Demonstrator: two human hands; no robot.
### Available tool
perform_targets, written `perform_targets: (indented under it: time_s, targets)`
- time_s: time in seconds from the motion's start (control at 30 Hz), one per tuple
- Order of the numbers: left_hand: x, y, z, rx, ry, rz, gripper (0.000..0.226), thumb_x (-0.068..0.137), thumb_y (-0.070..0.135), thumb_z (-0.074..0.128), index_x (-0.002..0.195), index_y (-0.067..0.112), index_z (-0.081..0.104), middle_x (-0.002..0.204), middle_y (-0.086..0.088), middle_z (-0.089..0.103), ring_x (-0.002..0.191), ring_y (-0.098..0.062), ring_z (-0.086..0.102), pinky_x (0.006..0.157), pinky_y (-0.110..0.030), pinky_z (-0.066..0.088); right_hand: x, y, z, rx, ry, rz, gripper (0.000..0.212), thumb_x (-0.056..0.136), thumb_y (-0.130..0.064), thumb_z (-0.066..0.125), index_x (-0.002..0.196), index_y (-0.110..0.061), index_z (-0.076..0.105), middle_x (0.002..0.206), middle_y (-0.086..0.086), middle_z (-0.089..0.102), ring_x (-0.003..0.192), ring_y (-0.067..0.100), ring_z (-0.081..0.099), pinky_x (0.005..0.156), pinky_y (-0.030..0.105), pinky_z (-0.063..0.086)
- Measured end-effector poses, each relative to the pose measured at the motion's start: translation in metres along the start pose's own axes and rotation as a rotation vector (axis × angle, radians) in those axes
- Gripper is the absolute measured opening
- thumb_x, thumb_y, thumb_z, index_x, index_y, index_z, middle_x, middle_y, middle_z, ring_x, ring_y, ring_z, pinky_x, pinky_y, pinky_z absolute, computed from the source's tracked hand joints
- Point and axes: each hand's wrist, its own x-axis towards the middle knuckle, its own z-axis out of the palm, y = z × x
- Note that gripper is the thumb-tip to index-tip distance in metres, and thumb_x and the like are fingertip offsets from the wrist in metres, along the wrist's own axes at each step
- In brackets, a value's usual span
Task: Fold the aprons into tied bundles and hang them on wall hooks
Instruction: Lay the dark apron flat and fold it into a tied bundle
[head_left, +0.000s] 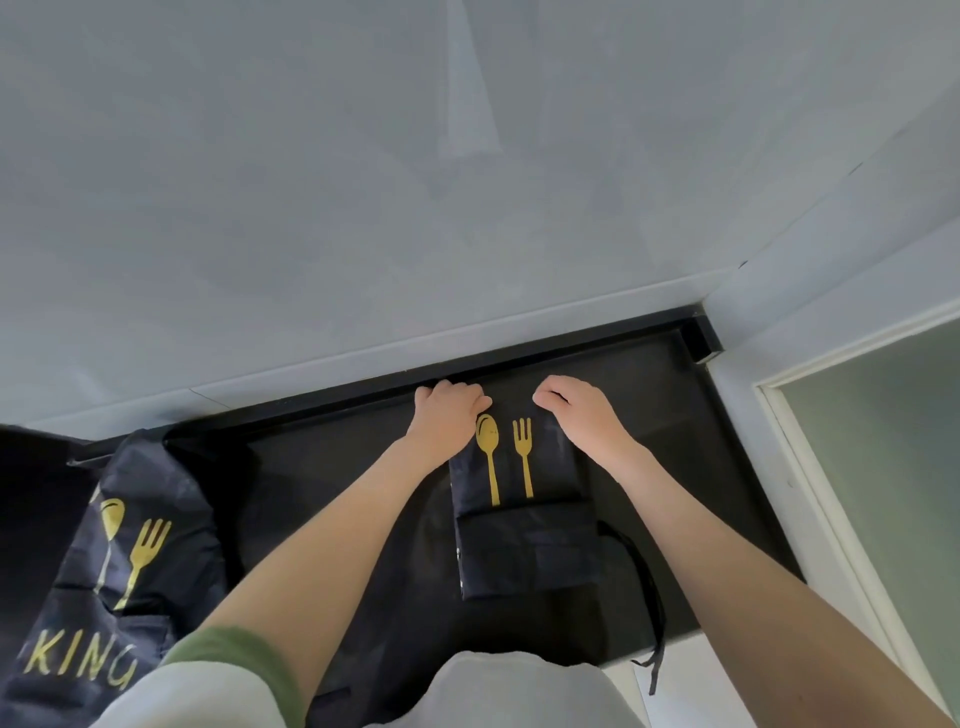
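A dark navy apron (524, 540) with a gold spoon and fork print lies folded into a narrow strip on the black counter (332, 499). My left hand (448, 410) grips the strip's far left corner, fingers curled over the edge. My right hand (574, 408) grips the far right corner the same way. The apron's dark tie strap (649, 597) trails off the right side and hangs over the counter's front edge. A second apron (119, 566) with the same print and gold letters lies spread and rumpled at the left.
A pale wall (415, 182) rises right behind the counter, with a raised black lip (322, 402) along the back edge. A white door frame (810, 467) and greenish panel (893, 467) stand at the right. No hooks are in view.
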Motion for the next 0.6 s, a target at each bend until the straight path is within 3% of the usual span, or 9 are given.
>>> perform_targets:
  time_s: [0.07, 0.23, 0.3, 0.37, 0.43, 0.5, 0.6]
  targets:
    - [0.001, 0.001, 0.001, 0.095, 0.01, 0.034, 0.035, 0.106, 0.03, 0.022, 0.111, 0.016, 0.054, 0.109, -0.002, 0.061, 0.103, -0.023, 0.049, 0.085, -0.035, 0.029, 0.005, 0.002, -0.001, -0.069, -0.022, 0.017, 0.022, 0.101, -0.02, 0.045, 0.105, -0.011, 0.064, 0.105, 0.003, 0.064, 0.097, 0.012, 0.056, 0.088, 0.026, 0.043]
    - [-0.012, 0.009, 0.009, 0.232, 0.174, 0.052, 0.026, 0.103, 0.023, 0.036, 0.125, 0.015, 0.048, 0.12, -0.004, 0.054, 0.111, -0.023, 0.048, 0.094, -0.035, 0.034, 0.018, 0.012, 0.011, -0.463, 0.036, -0.105, 0.025, 0.101, -0.028, 0.045, 0.109, -0.012, 0.063, 0.109, 0.004, 0.06, 0.107, 0.02, 0.051, 0.093, 0.034, 0.035]
    - [-0.024, 0.013, 0.012, 0.177, 0.324, 0.159, 0.037, 0.089, 0.013, 0.059, 0.126, 0.011, 0.055, 0.121, -0.008, 0.059, 0.111, -0.026, 0.055, 0.095, -0.038, 0.042, 0.017, 0.018, 0.015, -0.522, 0.096, -0.142, 0.023, 0.099, -0.031, 0.049, 0.107, -0.014, 0.06, 0.109, 0.002, 0.057, 0.108, 0.02, 0.048, 0.093, 0.033, 0.033]
    - [-0.034, 0.012, 0.025, 0.157, 0.361, 0.375, 0.045, 0.081, 0.015, 0.069, 0.125, 0.01, 0.06, 0.125, -0.008, 0.062, 0.113, -0.025, 0.059, 0.096, -0.039, 0.047, 0.014, 0.024, 0.02, -0.549, 0.186, -0.184, 0.023, 0.094, -0.031, 0.057, 0.107, -0.012, 0.06, 0.107, 0.005, 0.057, 0.104, 0.024, 0.051, 0.091, 0.036, 0.036]
    - [-0.044, 0.006, 0.041, 0.253, 0.225, 0.491, 0.046, 0.094, 0.03, 0.05, 0.137, 0.014, 0.05, 0.142, -0.006, 0.05, 0.13, -0.022, 0.048, 0.109, -0.04, 0.035, 0.009, 0.027, 0.024, -0.607, 0.288, -0.224, 0.032, 0.085, -0.029, 0.07, 0.109, -0.008, 0.061, 0.104, 0.01, 0.06, 0.098, 0.029, 0.058, 0.085, 0.041, 0.045]
    - [-0.05, 0.001, 0.05, 0.317, 0.08, 0.439, 0.054, 0.1, 0.04, 0.022, 0.148, 0.017, 0.032, 0.154, -0.006, 0.032, 0.143, -0.022, 0.029, 0.116, -0.042, 0.016, -0.001, 0.03, 0.023, -0.64, 0.347, -0.297, 0.042, 0.079, -0.026, 0.075, 0.115, -0.008, 0.061, 0.108, 0.011, 0.063, 0.098, 0.03, 0.062, 0.083, 0.042, 0.05]
    - [-0.049, 0.001, 0.053, 0.33, -0.019, 0.395, 0.062, 0.093, 0.046, -0.007, 0.15, 0.022, -0.004, 0.158, -0.002, -0.005, 0.146, -0.019, -0.005, 0.116, -0.04, -0.009, -0.026, 0.033, 0.022, -0.624, 0.305, -0.496, 0.043, 0.08, -0.017, 0.075, 0.12, -0.01, 0.06, 0.114, 0.008, 0.063, 0.103, 0.025, 0.062, 0.086, 0.04, 0.05]
